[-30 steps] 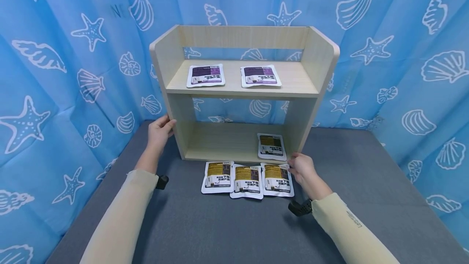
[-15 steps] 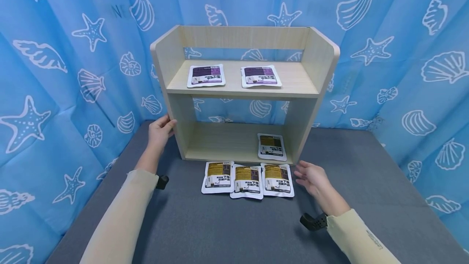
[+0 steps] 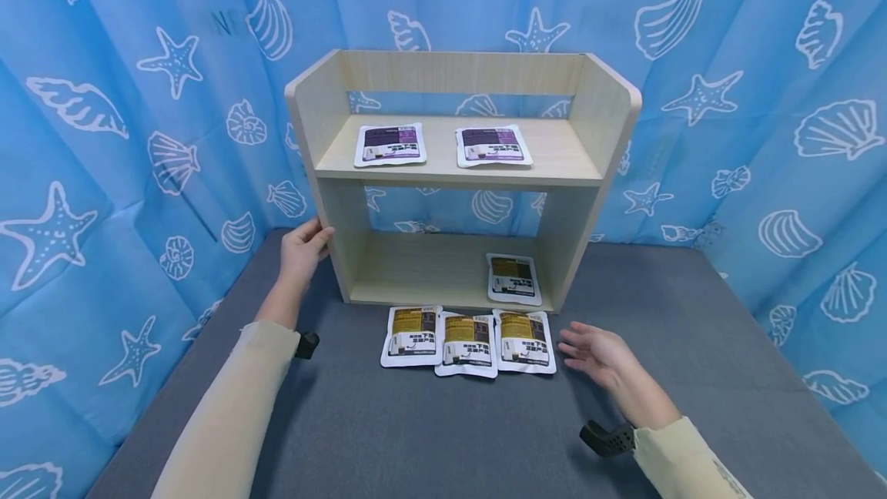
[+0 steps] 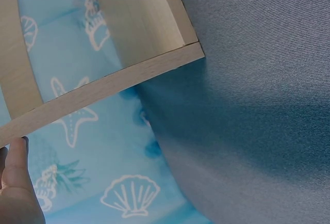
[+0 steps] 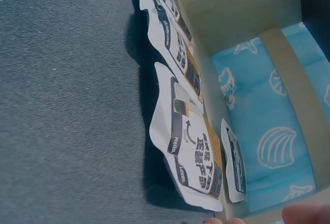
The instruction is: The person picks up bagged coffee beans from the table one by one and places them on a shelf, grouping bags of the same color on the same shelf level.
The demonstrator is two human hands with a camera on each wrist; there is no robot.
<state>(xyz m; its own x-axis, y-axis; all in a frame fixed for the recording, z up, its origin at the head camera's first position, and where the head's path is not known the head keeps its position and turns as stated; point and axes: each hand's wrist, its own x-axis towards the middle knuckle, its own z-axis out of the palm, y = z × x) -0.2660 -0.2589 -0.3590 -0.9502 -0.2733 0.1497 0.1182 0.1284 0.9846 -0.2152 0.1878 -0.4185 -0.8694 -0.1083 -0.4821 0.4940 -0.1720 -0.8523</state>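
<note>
A pale wooden two-tier shelf (image 3: 457,178) stands on the grey table. My left hand (image 3: 299,255) touches the outside of its left side panel; in the left wrist view, a straight finger (image 4: 17,157) meets the board's edge. Right of the shelf's front, my right hand (image 3: 601,355) hovers with loosely spread fingers, holding nothing. Beside it lies a white pouch with a yellow-and-black label (image 3: 524,340). Two similar pouches, a middle one (image 3: 466,343) and a left one (image 3: 412,336), complete a row against the shelf's front. Only fingertips (image 5: 304,213) of the right hand show in its wrist view.
On the upper tier lie two purple-labelled pouches, one left (image 3: 390,145) and one right (image 3: 493,145). Another yellow-labelled pouch (image 3: 513,279) lies at the right of the lower tier. A blue seashell curtain (image 3: 728,83) hangs behind the table (image 3: 416,437).
My right hand has drawn back from the shelf's lower right corner, toward the right and nearer to me. The left hand, the shelf and the pouches stay in place.
</note>
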